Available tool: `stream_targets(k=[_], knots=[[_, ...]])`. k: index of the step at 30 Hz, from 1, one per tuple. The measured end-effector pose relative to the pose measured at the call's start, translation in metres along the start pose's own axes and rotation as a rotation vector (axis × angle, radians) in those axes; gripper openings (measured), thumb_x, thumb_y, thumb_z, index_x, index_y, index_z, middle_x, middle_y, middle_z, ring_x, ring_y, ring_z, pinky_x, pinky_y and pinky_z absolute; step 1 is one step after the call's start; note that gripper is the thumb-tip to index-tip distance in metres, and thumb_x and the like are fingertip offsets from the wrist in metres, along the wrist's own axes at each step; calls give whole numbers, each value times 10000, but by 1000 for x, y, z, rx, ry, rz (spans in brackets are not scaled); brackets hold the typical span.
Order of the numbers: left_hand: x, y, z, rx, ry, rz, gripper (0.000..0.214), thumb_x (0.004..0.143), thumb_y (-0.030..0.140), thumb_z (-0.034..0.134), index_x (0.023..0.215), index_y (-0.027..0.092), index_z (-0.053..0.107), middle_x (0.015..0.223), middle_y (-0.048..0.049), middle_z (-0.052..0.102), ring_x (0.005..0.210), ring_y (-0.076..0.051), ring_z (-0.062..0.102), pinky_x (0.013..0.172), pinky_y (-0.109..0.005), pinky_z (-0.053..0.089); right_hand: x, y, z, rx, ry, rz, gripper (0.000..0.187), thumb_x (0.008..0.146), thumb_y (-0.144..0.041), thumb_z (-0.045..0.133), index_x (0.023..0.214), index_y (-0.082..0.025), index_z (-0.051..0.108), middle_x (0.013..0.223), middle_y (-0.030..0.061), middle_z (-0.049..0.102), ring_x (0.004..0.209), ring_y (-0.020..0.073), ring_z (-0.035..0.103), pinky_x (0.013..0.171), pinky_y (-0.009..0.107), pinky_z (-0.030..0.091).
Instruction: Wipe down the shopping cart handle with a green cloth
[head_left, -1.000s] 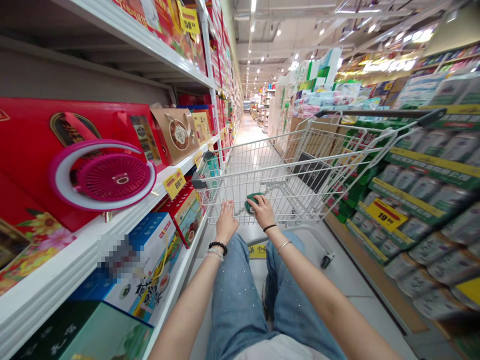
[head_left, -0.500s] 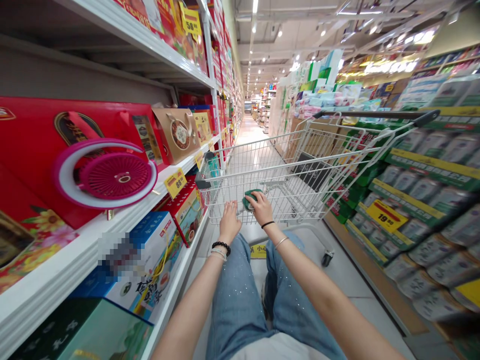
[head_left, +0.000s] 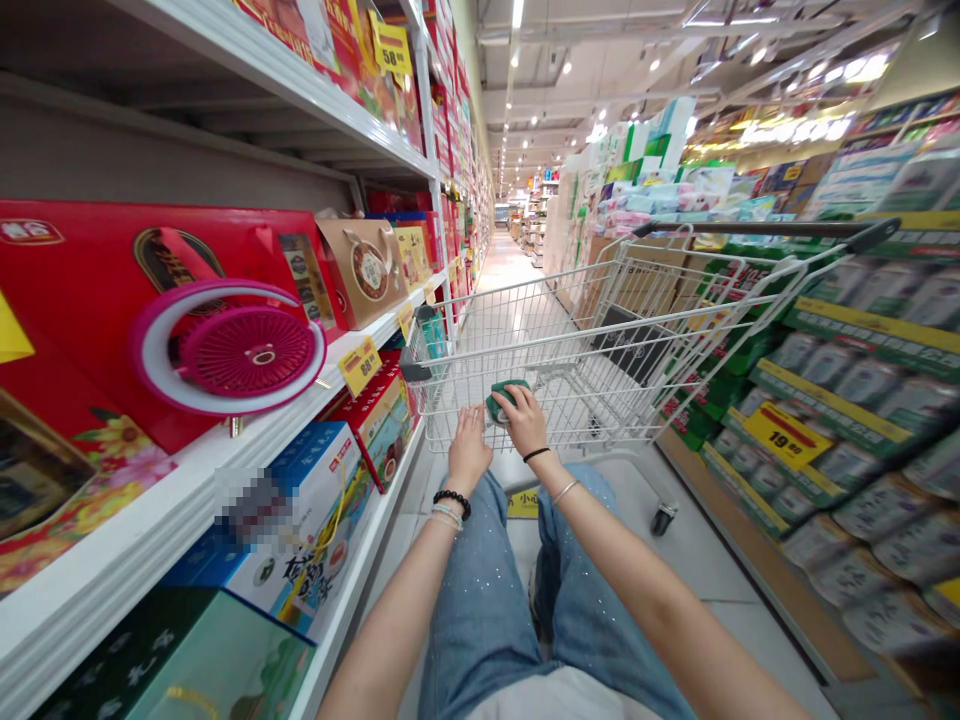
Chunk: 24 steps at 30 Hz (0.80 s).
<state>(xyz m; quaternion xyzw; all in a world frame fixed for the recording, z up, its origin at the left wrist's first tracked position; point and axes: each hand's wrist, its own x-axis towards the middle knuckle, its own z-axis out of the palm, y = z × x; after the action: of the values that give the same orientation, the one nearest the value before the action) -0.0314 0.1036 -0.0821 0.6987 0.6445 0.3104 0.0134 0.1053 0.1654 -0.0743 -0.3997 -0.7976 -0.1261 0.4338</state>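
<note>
A wire shopping cart (head_left: 555, 345) stands crosswise before me, its side towards my knees. My right hand (head_left: 528, 424) is closed on a dark green scouring pad or folded cloth (head_left: 495, 406) and presses it against the cart's wire side. Just left of it, my left hand (head_left: 470, 450) rests at the same wires with its fingers stretched out, holding nothing that I can see. Part of the green piece is hidden under my right fingers.
White shelves (head_left: 315, 375) with red gift boxes (head_left: 75, 290) run along the left. A magenta fan (head_left: 251, 350) sits on the shelf edge. Stacked packs of cans (head_left: 847, 370) line the right. A cart wheel (head_left: 663, 518) stands on the floor, and the aisle (head_left: 510, 260) stretches ahead.
The whole view has shifted slightly, so things sit a little further right. My right hand has moved very little with the green piece; my left fingers remain at the wires.
</note>
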Motion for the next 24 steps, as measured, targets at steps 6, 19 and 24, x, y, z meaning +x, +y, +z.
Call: stream_targets(k=[6,19,24], knots=[[-1,-2,-21,42,26,-1,731,706,-6,478,1422,135,457,1502,-132,470,1430,-255,388,1224,-437,283,-12,-5,-6,20,-6,-28,548,774,46,494,1220,-217,673,1232,108,626,1199,235,506,1051,390,458],[-2,-38,-34,246,98,-160,700,761,72,523,1446,194,445,1519,-128,455,1449,-294,342,1191,-527,275,-14,-14,19,11,-8,-93,527,775,52,470,1173,-211,693,1197,108,648,1167,232,519,1009,391,484],[-1,-44,-33,270,105,-118,716,732,53,522,1436,176,466,1493,-126,481,1442,-279,354,1172,-453,325,3,-18,15,44,62,-102,585,790,39,452,1270,-236,642,1260,97,608,1221,236,489,1057,406,452]])
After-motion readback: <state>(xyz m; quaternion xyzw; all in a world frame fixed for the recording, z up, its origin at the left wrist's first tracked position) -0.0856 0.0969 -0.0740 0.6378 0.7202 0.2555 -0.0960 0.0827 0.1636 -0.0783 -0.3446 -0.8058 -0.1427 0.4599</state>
